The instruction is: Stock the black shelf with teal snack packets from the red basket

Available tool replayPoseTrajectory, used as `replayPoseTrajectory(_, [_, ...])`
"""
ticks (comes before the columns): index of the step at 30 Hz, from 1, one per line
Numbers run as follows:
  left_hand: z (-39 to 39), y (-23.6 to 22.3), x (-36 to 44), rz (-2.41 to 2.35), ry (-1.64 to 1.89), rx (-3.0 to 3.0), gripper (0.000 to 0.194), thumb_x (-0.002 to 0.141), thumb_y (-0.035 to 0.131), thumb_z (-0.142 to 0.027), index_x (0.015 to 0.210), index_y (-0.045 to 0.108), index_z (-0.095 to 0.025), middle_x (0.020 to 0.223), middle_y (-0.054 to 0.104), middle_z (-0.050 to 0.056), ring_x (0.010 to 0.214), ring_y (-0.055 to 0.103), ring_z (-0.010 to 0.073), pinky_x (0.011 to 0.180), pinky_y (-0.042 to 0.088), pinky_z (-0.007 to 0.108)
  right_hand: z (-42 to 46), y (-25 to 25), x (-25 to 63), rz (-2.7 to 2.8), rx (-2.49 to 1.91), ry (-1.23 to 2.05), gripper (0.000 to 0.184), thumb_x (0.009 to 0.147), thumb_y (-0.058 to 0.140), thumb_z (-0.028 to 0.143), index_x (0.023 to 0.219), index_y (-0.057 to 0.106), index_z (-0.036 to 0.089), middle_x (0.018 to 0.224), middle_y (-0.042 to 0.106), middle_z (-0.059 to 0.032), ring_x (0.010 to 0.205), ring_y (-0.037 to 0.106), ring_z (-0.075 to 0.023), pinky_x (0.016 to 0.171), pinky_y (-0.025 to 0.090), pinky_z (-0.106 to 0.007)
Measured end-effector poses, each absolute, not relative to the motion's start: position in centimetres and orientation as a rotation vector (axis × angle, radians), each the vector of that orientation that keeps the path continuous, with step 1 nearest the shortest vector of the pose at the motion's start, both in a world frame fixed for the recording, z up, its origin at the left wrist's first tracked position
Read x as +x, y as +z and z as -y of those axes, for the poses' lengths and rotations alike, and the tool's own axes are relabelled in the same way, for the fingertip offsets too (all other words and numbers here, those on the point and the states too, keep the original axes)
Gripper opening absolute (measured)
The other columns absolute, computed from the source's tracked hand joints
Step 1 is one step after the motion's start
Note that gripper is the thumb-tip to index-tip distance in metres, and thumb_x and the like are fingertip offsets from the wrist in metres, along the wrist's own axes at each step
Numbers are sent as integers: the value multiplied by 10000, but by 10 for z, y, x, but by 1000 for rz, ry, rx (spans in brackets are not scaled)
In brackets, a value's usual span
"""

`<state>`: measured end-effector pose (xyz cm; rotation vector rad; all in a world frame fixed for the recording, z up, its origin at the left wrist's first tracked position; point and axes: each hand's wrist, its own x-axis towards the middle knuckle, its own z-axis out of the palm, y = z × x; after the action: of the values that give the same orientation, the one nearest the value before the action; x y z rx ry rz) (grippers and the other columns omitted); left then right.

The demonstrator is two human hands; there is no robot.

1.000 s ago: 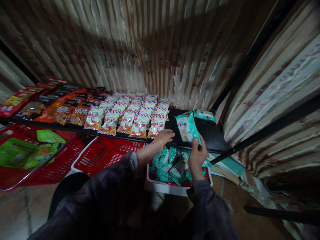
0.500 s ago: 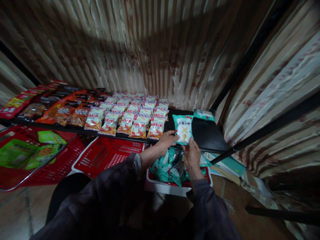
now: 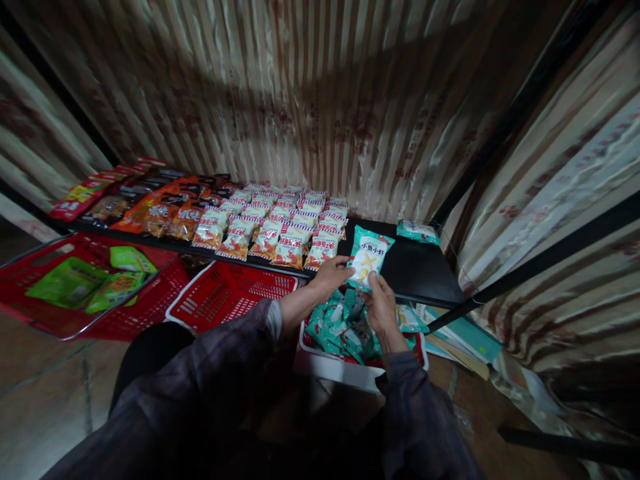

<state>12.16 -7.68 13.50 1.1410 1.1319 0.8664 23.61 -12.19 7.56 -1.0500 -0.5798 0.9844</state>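
Note:
Between my two hands is a teal and white snack bag point(image 3: 369, 253), held up over the front edge of the black shelf point(image 3: 417, 270) and tilted a little to the right. My left hand point(image 3: 332, 275) pinches its lower left side. The lower right corner is gripped by my right hand point(image 3: 383, 303), thumb on the front. Below my hands, a red and white basket point(image 3: 345, 377) holds many teal bags point(image 3: 340, 327) of the same kind. Another teal bag point(image 3: 419, 231) lies flat at the shelf's back right corner.
Rows of white and orange snack bags point(image 3: 293, 243) fill the middle of the shelf, with orange bags point(image 3: 157, 212) and red bags point(image 3: 87, 193) farther left. Two red baskets stand below: one with green bags point(image 3: 70, 283), and another basket point(image 3: 230, 293) beside it. A black post point(image 3: 535, 253) slants at right.
The teal bag has tipped from nearly upright to leaning right, still in both hands. My view has shifted, so the shelf and baskets appear farther right.

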Motion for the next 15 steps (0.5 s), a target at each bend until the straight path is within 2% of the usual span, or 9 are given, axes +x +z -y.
replayPoseTrajectory(3, [81, 133, 120, -1136, 859, 1118, 292, 767, 702, -147, 1055, 656, -133, 779, 638, 9, 695, 599, 113, 692, 511, 241, 125, 77, 236, 570, -1044, 988, 487, 636, 766, 552, 945, 704, 181, 981, 746, -52, 865, 686, -200, 666, 560, -283])
replayPoseTrajectory(9, [87, 131, 123, -1132, 854, 1139, 350, 760, 755, -304, 1047, 638, -141, 883, 656, 34, 742, 603, 126, 689, 512, 253, 127, 76, 239, 553, -1020, 999, 467, 621, 781, 527, 922, 707, 179, 931, 751, -40, 802, 690, -181, 650, 568, -276])
replayPoseTrajectory(15, [92, 131, 130, -1152, 846, 1158, 316, 776, 737, -306, 1023, 627, -144, 920, 661, 50, 802, 614, 143, 678, 519, 237, 127, 72, 245, 526, -1018, 995, 459, 609, 786, 514, 899, 707, 167, 915, 749, -43, 754, 687, -171, 614, 558, -263])
